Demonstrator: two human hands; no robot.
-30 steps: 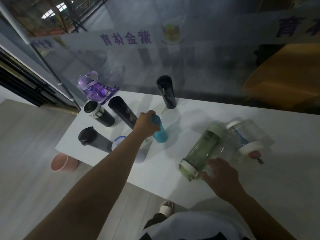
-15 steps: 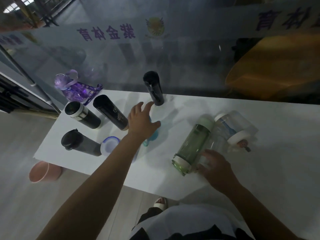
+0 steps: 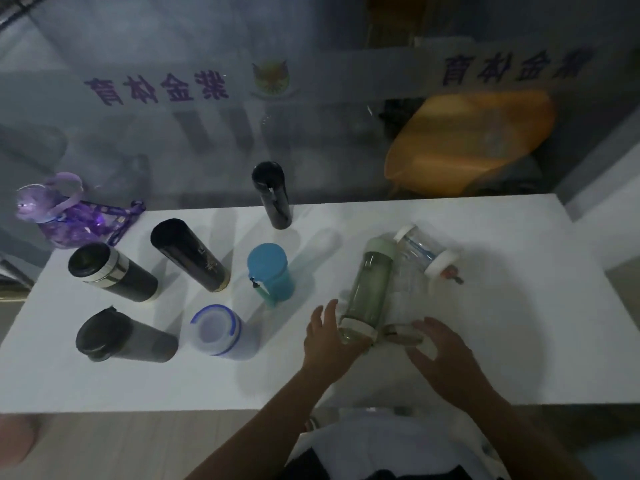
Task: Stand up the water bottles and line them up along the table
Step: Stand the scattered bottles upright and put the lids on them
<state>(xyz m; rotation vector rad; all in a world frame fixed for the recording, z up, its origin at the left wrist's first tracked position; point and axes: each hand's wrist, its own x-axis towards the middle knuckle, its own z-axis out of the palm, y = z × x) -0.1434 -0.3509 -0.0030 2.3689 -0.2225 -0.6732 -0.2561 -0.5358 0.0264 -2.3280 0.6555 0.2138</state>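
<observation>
On the white table [image 3: 519, 341], a green bottle [image 3: 372, 282] lies on its side. Beside it lie a clear bottle [image 3: 405, 296] and a clear bottle with white caps [image 3: 420, 251]. My left hand [image 3: 329, 341] rests against the green bottle's near end, fingers apart. My right hand [image 3: 440, 351] curls around the clear bottle's near lid. Upright at the left stand a teal bottle [image 3: 270, 275], a white-and-blue bottle [image 3: 218, 330], a grey bottle [image 3: 121, 337], a silver-banded black bottle [image 3: 110, 271], a tall black bottle [image 3: 190, 254], a black bottle at the back [image 3: 272, 195] and a purple bottle [image 3: 62, 216].
A glass wall with lettering runs right behind the table's far edge. An orange shape [image 3: 467, 143] shows behind the glass. A pink bin [image 3: 14, 438] sits on the floor at the lower left. The table's right end is at the far right.
My left hand let go of the teal bottle, which now stands upright, and moved right to the green bottle's near end. My right hand stayed at the lying bottles' near ends.
</observation>
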